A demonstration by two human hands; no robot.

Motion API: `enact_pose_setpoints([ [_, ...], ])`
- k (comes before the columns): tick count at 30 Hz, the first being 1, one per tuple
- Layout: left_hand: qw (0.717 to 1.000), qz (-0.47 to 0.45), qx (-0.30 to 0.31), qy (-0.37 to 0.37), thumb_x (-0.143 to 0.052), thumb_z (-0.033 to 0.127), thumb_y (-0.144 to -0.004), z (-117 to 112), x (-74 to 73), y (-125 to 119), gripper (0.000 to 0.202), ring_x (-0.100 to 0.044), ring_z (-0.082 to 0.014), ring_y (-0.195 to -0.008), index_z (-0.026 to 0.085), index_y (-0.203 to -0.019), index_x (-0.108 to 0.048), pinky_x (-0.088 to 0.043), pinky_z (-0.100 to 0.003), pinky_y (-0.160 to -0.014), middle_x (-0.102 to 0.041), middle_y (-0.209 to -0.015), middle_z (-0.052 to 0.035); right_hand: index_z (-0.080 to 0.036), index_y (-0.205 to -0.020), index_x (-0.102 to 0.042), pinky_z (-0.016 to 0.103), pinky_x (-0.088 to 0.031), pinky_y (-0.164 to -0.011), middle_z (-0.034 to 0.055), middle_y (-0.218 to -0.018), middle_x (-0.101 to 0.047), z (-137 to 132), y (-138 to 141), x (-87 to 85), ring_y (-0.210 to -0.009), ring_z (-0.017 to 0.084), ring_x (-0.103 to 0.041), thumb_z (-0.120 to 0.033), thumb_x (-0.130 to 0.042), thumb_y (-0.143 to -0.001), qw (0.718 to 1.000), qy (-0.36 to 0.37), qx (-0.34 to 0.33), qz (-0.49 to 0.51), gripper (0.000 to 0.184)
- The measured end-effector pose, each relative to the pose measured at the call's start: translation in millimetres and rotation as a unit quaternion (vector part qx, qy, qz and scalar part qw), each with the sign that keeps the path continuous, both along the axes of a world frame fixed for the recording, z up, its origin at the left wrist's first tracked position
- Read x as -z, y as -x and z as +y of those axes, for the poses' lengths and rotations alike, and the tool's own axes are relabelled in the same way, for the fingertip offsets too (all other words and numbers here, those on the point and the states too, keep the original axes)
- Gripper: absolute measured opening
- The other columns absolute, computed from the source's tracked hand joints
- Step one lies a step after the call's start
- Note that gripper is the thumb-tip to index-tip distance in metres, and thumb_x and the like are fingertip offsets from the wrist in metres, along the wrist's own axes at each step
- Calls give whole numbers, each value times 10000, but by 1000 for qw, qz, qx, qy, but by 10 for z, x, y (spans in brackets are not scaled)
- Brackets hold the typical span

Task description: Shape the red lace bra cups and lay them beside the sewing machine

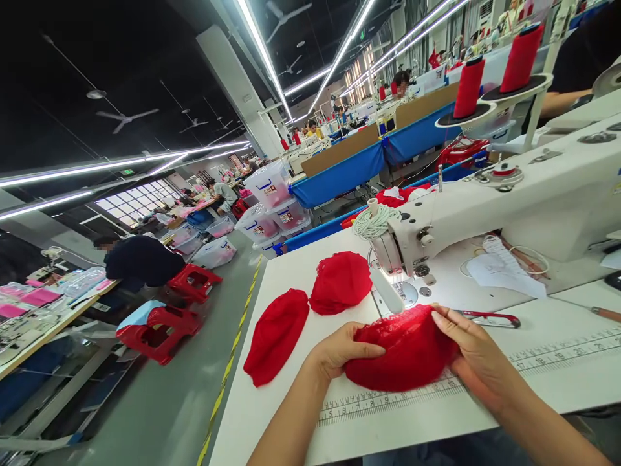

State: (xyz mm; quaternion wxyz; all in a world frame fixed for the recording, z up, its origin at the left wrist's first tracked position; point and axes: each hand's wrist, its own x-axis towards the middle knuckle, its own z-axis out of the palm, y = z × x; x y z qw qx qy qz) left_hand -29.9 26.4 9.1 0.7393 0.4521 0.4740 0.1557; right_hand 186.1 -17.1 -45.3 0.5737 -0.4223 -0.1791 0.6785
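Between my two hands is a red lace-edged fabric cup (402, 359), held just in front of the sewing machine (466, 213). My left hand (339, 349) pinches its left edge, thumb on top. At its upper right, my right hand (468, 346) grips the edge between thumb and fingers. Two more red fabric pieces lie on the white table to the left: a lace-edged one (342, 283) by the needle area and a smooth, pointed oval one (276, 338) nearer me. The lace side of the held piece faces the machine's needle plate (406, 294).
Red-handled scissors (495, 318) lie behind my right hand. A printed ruler strip (557, 356) runs along the table's front. Pale cord (376, 222) sits on the machine head, and red thread cones (469, 89) stand behind. Clear bins (269, 184) are stacked beyond the table.
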Motion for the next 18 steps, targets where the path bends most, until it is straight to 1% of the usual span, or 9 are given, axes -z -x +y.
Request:
enact_pose_setpoints([
  [3, 994, 51, 90, -27, -909, 392, -514, 41, -120, 35, 431, -542, -131, -722, 155, -820, -719, -422, -263, -748, -654, -777, -2, -242, -925, -616, 338, -520, -774, 43, -980, -676, -1, 77, 1, -935, 261, -619, -533, -703, -718, 997, -55, -30, -34, 369],
  [5, 990, 69, 112, -56, -926, 430, -454, 89, -175, -8, 562, -539, -149, -818, 181, -912, -719, -408, -256, -774, -650, -858, -2, -223, -968, -621, 365, -510, -791, 60, -1028, -661, 1, 136, -1, -947, 273, -618, -499, -642, -770, 989, -97, -54, -97, 340],
  [7, 992, 65, 83, -74, -913, 524, -420, 130, -178, -110, 656, -516, -142, -800, 178, -939, -711, -380, -240, -722, -622, -819, 2, -220, -976, -628, 393, -497, -820, 71, -1019, -652, 9, 177, -7, -977, 290, -608, -457, -590, -794, 969, -138, -60, -197, 301],
  [8, 993, 64, 58, -78, -893, 567, -434, 142, -161, -172, 644, -496, -129, -743, 163, -900, -706, -356, -236, -675, -598, -758, 8, -222, -972, -633, 401, -487, -836, 72, -998, -651, 15, 186, -9, -991, 297, -603, -438, -575, -798, 958, -152, -57, -238, 284],
  [10, 995, 65, 14, -74, -856, 590, -512, 147, -106, -292, 562, -455, -107, -638, 137, -793, -681, -317, -241, -614, -560, -666, 14, -225, -958, -647, 404, -465, -867, 70, -983, -655, 27, 184, -6, -1013, 299, -595, -417, -566, -799, 948, -160, -51, -272, 263],
  [12, 995, 70, -15, -73, -868, 528, -537, 135, -52, -379, 500, -470, -108, -621, 125, -746, -658, -321, -246, -614, -583, -671, -1, -223, -941, -661, 398, -464, -859, 66, -997, -664, 38, 162, 12, -992, 290, -607, -431, -555, -808, 951, -152, -56, -262, 269],
  [14, 995, 61, -32, -74, -879, 491, -534, 121, -18, -425, 486, -499, -118, -643, 120, -759, -659, -342, -246, -632, -610, -704, -16, -218, -932, -667, 380, -478, -819, 57, -946, -677, 45, 135, 43, -960, 283, -617, -460, -542, -826, 958, -149, -67, -235, 292],
  [16, 995, 49, -42, -77, -876, 491, -542, 115, -4, -445, 485, -502, -116, -643, 118, -762, -658, -352, -239, -636, -610, -695, -13, -214, -934, -669, 361, -488, -772, 45, -853, -676, 51, 114, 76, -923, 278, -616, -487, -543, -842, 965, -151, -77, -198, 314],
  [18, 994, 42, -55, -80, -869, 499, -553, 117, -2, -458, 481, -488, -104, -625, 118, -745, -647, -346, -226, -619, -596, -669, -3, -210, -922, -674, 346, -488, -764, 41, -848, -669, 56, 100, 100, -885, 262, -604, -496, -556, -848, 971, -151, -81, -167, 318],
])
